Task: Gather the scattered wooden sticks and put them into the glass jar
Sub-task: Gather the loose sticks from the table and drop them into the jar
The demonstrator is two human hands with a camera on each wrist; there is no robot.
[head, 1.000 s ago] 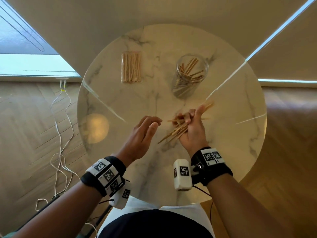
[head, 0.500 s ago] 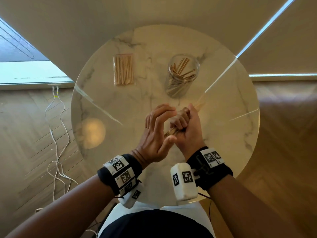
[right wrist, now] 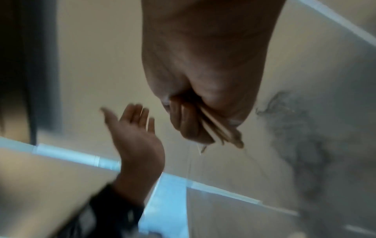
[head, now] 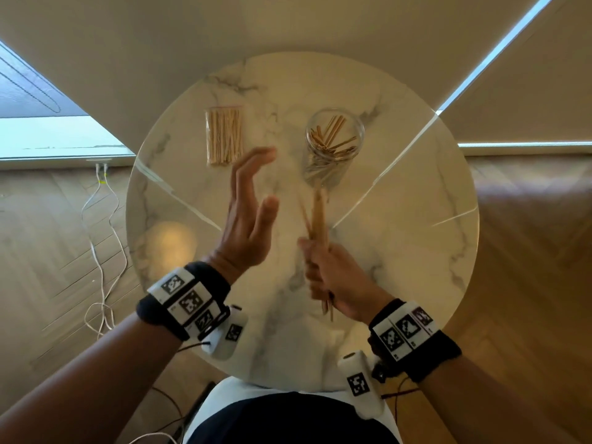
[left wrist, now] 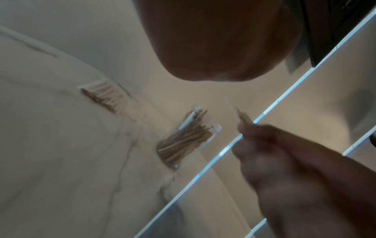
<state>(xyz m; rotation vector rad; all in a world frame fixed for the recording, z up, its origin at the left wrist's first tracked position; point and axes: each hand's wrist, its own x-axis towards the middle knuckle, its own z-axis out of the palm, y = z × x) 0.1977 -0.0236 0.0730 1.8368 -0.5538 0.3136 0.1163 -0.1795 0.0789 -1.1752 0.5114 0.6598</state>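
Observation:
My right hand (head: 323,267) grips a bundle of wooden sticks (head: 317,216) in its fist above the round marble table (head: 416,219). The sticks stand nearly upright, their tips pointing toward the glass jar (head: 333,145). That jar stands at the back right and holds several sticks; it shows in the left wrist view as well, jar (left wrist: 189,138). My left hand (head: 250,200) hovers to the left of the bundle, fingers straight and spread, holding nothing. In the right wrist view the sticks (right wrist: 215,127) poke out of the curled fingers, with the left hand (right wrist: 134,133) open beside them.
A clear packet of wooden sticks (head: 224,136) lies at the back left of the table. White cables (head: 102,238) trail over the wooden floor on the left. The table's near edge is close to my body.
My left hand has let go of the bundle and pulled away to the left, opening. My right hand has turned the sticks from lying slanted to standing nearly upright, tips toward the jar.

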